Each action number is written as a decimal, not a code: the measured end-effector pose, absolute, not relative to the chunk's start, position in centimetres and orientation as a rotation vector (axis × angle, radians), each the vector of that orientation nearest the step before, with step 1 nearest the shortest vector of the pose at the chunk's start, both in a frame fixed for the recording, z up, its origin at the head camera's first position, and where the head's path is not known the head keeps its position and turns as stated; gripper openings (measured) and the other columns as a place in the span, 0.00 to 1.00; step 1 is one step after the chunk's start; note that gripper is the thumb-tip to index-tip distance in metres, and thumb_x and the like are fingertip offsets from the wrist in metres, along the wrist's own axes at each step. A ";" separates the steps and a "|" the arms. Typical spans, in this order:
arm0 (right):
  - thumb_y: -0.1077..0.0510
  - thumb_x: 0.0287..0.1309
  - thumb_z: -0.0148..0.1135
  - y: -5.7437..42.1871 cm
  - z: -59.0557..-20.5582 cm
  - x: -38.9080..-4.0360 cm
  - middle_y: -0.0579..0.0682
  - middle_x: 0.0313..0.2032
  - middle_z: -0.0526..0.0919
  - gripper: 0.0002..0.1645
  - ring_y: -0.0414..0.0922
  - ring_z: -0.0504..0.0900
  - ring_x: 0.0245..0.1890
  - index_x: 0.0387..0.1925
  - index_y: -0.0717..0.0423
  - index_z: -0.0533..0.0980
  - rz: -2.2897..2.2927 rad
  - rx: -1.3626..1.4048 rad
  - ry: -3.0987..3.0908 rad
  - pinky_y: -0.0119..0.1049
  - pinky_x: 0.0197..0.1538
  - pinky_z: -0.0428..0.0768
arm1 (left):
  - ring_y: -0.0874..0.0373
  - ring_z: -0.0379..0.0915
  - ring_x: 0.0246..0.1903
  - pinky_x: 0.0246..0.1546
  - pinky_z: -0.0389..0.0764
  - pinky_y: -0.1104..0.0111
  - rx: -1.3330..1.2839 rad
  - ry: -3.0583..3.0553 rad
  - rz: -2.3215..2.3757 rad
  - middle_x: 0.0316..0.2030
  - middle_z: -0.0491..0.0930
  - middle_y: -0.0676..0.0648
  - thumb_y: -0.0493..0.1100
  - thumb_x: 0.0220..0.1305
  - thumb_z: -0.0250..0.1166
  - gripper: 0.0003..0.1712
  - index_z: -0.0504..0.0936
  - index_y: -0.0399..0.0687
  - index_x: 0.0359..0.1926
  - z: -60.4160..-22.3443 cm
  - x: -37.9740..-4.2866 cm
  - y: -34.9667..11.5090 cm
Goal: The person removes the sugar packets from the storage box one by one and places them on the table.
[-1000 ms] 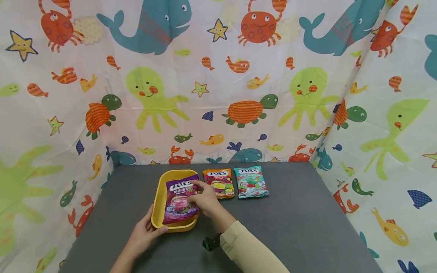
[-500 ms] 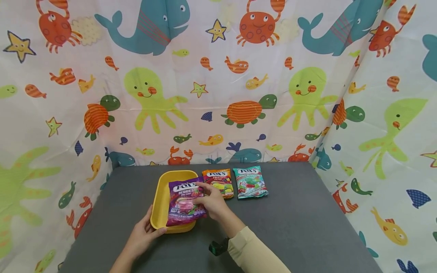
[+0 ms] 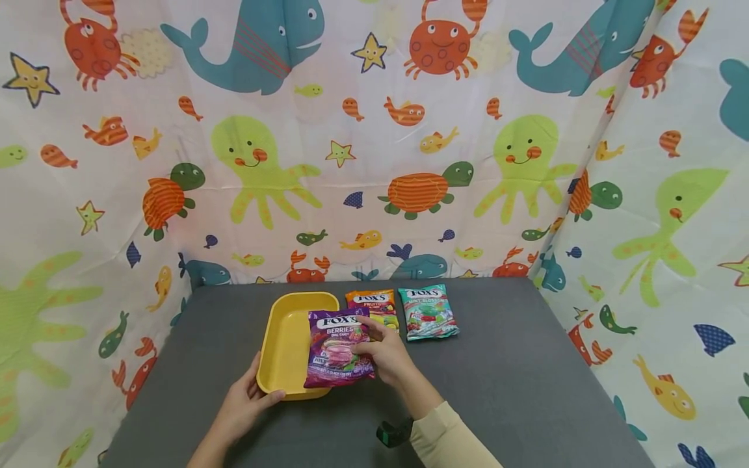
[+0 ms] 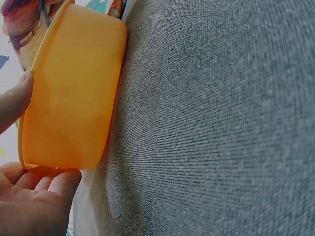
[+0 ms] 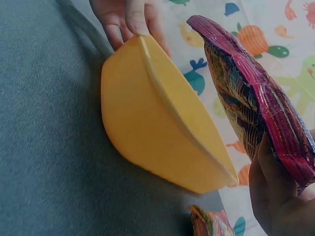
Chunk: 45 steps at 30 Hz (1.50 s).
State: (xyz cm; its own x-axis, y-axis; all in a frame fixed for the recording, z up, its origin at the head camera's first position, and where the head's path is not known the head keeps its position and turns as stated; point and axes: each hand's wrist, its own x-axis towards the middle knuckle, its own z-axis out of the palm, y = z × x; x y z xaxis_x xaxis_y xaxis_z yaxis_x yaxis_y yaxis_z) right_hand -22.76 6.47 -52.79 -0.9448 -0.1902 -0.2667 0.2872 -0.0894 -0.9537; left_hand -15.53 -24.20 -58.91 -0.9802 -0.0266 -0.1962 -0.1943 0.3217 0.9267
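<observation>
My right hand (image 3: pixel 389 354) pinches a purple bag of Fox's Berries candy (image 3: pixel 338 350) by its right side. Held up, the bag overlaps the right side of a yellow plastic tub (image 3: pixel 287 338) in the head view. From the right wrist, the candy bag (image 5: pixel 256 93) appears edge-on, raised above the rim of the tub (image 5: pixel 142 113). My left hand (image 3: pixel 246 396) grips the tub's near left corner. In the left wrist view its thumb (image 4: pixel 22 96) lies at the rim and its fingers bend against the tub's wall (image 4: pixel 74 93).
Behind the purple bag lies an orange Fox's Fruits bag (image 3: pixel 374 304), partly covered by it. Right of that is a teal Fox's Mint Blossom bag (image 3: pixel 430 313). Both rest on the grey tabletop (image 3: pixel 497 390). A sea-animal curtain (image 3: pixel 363 195) encloses the back and sides.
My right hand has drawn the purple candy bag out of the tub, moving it rightward past the tub's right rim. The left hand keeps its grip on the tub's corner.
</observation>
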 end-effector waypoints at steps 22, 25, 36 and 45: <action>0.66 0.54 0.73 12.2 -54.7 -21.2 0.62 0.69 0.69 0.41 0.57 0.74 0.61 0.70 0.45 0.72 -2.152 0.115 1.860 0.48 0.55 0.86 | 0.48 0.51 0.76 0.66 0.71 0.64 -0.132 2.428 1.753 0.80 0.40 0.42 0.51 0.59 0.75 0.65 0.38 0.47 0.81 -58.7 -15.7 -24.6; 0.67 0.54 0.73 12.5 -54.9 -20.8 0.62 0.69 0.69 0.42 0.56 0.74 0.60 0.70 0.45 0.72 -2.135 0.113 1.877 0.47 0.54 0.86 | 0.49 0.52 0.75 0.66 0.71 0.65 -0.123 2.420 1.770 0.80 0.40 0.43 0.51 0.59 0.76 0.65 0.38 0.47 0.81 -58.8 -15.6 -24.6; 0.66 0.54 0.73 13.4 -56.6 -19.7 0.64 0.71 0.65 0.42 0.60 0.72 0.62 0.70 0.45 0.72 -2.075 0.176 1.919 0.53 0.57 0.85 | 0.49 0.52 0.75 0.65 0.72 0.67 -0.124 2.417 1.777 0.80 0.40 0.42 0.51 0.58 0.76 0.66 0.38 0.46 0.81 -59.1 -15.3 -24.6; 0.67 0.54 0.72 13.6 -57.9 -19.8 0.65 0.71 0.64 0.43 0.59 0.73 0.61 0.71 0.47 0.70 -2.058 0.143 1.917 0.50 0.55 0.85 | 0.46 0.52 0.75 0.66 0.70 0.63 -0.122 2.444 1.745 0.80 0.41 0.41 0.53 0.58 0.76 0.66 0.38 0.46 0.81 -58.9 -15.5 -24.6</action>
